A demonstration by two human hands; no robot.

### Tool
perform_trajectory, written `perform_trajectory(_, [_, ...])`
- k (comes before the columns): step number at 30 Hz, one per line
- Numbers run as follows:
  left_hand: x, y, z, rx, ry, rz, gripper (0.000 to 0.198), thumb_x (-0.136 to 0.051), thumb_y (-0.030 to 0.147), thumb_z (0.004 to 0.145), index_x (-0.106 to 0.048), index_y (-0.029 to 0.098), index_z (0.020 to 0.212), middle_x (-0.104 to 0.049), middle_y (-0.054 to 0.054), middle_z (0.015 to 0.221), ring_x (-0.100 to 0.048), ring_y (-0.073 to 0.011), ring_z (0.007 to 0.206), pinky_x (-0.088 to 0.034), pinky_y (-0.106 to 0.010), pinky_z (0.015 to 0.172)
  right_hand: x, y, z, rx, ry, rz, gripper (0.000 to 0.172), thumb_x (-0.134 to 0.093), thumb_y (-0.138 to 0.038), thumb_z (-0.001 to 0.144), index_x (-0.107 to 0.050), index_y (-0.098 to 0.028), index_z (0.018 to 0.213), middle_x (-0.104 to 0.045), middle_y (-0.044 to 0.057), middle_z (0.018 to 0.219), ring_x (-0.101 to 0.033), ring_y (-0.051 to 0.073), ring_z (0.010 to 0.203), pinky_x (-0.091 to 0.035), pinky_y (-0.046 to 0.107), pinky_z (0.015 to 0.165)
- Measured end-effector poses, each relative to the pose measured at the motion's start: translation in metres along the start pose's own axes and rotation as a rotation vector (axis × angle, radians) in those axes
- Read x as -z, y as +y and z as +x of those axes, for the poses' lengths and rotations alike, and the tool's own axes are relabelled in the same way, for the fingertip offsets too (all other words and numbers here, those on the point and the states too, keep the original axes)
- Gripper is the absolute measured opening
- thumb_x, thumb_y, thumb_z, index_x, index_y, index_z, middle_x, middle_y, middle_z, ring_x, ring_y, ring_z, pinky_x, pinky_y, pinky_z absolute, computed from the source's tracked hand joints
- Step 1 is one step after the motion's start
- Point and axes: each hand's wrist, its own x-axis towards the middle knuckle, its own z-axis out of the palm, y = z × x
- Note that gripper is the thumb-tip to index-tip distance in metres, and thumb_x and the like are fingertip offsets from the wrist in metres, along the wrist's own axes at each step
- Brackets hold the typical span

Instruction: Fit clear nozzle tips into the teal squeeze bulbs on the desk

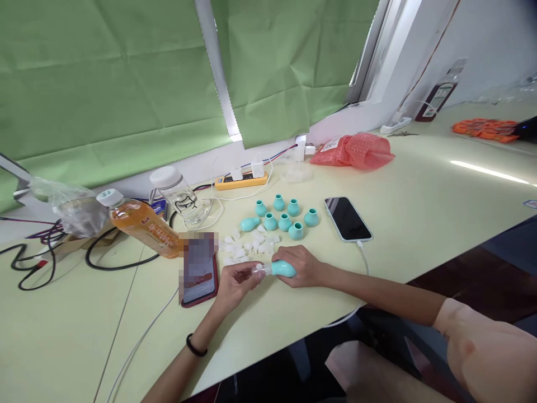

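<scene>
Above the table's front edge, my right hand grips a teal squeeze bulb, lying sideways with its narrow end to the left. My left hand is closed in a pinch on a clear plastic nozzle lined up with the bulb's neck. Whether the nozzle is fully seated cannot be made out. Just beyond my hands lie many small white, translucent plastic parts. Behind them several teal bulbs stand with their open necks up. Another teal bulb lies on its side.
A phone in a red case lies left of my hands; a charging phone lies to the right. An orange drink bottle, a clear jug, a yellow power strip and a red bubble-wrap package are farther back.
</scene>
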Motion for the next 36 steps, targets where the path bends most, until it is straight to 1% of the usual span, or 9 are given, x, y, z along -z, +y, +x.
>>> perform_trajectory(5, [0.0, -0.004, -0.001, -0.212, 0.059, 0.309, 0.018, -0.06, 0.025, 0.067, -0.064, 0.013, 0.078, -0.059, -0.003, 0.065, -0.05, -0.0119, 0.058, -0.042, -0.023, 0.056, -0.006, 0.002, -0.002, -0.063, -0.05, 0.064, 0.017, -0.047, -0.015, 0.063, -0.047, -0.016, 0.081, -0.056, 0.001, 0.067, -0.052, 0.012, 0.058, -0.037, 0.021, 0.048])
perform_trajectory(11, [-0.004, -0.005, -0.003, -0.383, 0.101, 0.376, 0.017, -0.061, 0.02, 0.066, -0.064, 0.013, 0.081, -0.062, -0.003, 0.065, -0.053, -0.0125, 0.057, -0.044, -0.024, 0.056, -0.003, -0.002, 0.004, -0.209, -0.062, 0.32, 0.018, -0.053, -0.015, 0.057, -0.05, -0.017, 0.075, -0.057, 0.0, 0.065, -0.053, 0.01, 0.057, -0.041, 0.021, 0.054])
perform_trajectory(13, [-0.005, -0.004, -0.004, -0.404, 0.116, 0.362, 0.017, -0.062, 0.019, 0.065, -0.065, 0.014, 0.08, -0.063, -0.004, 0.069, -0.055, -0.0136, 0.059, -0.045, -0.025, 0.057, 0.0, -0.004, 0.007, -0.257, -0.071, 0.395, 0.017, -0.055, -0.016, 0.056, -0.051, -0.017, 0.073, -0.057, -0.001, 0.063, -0.052, 0.01, 0.055, -0.041, 0.02, 0.054])
perform_trajectory(19, [-0.008, -0.002, -0.007, -0.38, 0.148, 0.338, 0.018, -0.063, 0.02, 0.063, -0.066, 0.019, 0.081, -0.065, -0.005, 0.075, -0.057, -0.0189, 0.068, -0.046, -0.03, 0.065, 0.005, -0.008, 0.012, -0.355, -0.125, 0.577, 0.018, -0.058, -0.017, 0.055, -0.052, -0.016, 0.072, -0.056, -0.001, 0.065, -0.051, 0.01, 0.057, -0.042, 0.02, 0.055])
perform_trajectory(25, [-0.008, -0.006, -0.009, -0.444, 0.111, 0.423, 0.023, -0.06, 0.019, 0.066, -0.064, 0.02, 0.088, -0.064, -0.005, 0.076, -0.057, -0.0186, 0.069, -0.045, -0.03, 0.065, 0.007, -0.003, 0.011, -0.33, -0.207, 0.605, 0.017, -0.059, -0.018, 0.056, -0.054, -0.015, 0.072, -0.055, -0.002, 0.063, -0.049, 0.008, 0.055, -0.04, 0.019, 0.052])
perform_trajectory(30, [-0.009, -0.01, -0.009, -0.53, 0.063, 0.486, 0.027, -0.058, 0.016, 0.068, -0.061, 0.02, 0.095, -0.063, -0.006, 0.074, -0.055, -0.0162, 0.064, -0.044, -0.027, 0.058, 0.006, -0.003, 0.01, -0.32, -0.256, 0.594, 0.017, -0.06, -0.017, 0.056, -0.055, -0.014, 0.072, -0.056, -0.002, 0.062, -0.048, 0.007, 0.053, -0.039, 0.018, 0.05])
perform_trajectory(33, [-0.006, -0.009, -0.009, -0.57, 0.093, 0.526, 0.029, -0.057, 0.016, 0.069, -0.059, 0.019, 0.097, -0.063, -0.006, 0.079, -0.055, -0.016, 0.067, -0.044, -0.027, 0.062, 0.003, -0.009, 0.01, -0.376, -0.205, 0.6, 0.017, -0.061, -0.019, 0.057, -0.056, -0.014, 0.072, -0.056, -0.002, 0.062, -0.05, 0.009, 0.055, -0.041, 0.019, 0.052])
perform_trajectory(34, [-0.003, -0.008, -0.009, -0.579, 0.112, 0.532, 0.032, -0.056, 0.016, 0.069, -0.056, 0.019, 0.101, -0.062, -0.007, 0.082, -0.055, -0.0164, 0.07, -0.044, -0.028, 0.065, 0.002, -0.01, 0.01, -0.406, -0.165, 0.604, 0.018, -0.062, -0.021, 0.058, -0.056, -0.014, 0.073, -0.057, -0.001, 0.064, -0.051, 0.009, 0.057, -0.041, 0.02, 0.054])
perform_trajectory(36, [0.005, -0.006, -0.008, -0.593, 0.169, 0.527, 0.038, -0.052, 0.018, 0.072, -0.05, 0.019, 0.109, -0.06, -0.007, 0.086, -0.054, -0.0172, 0.074, -0.044, -0.03, 0.068, 0.002, -0.012, 0.01, -0.481, -0.028, 0.595, 0.02, -0.063, -0.025, 0.06, -0.056, -0.015, 0.075, -0.057, 0.0, 0.068, -0.053, 0.011, 0.062, -0.043, 0.021, 0.057])
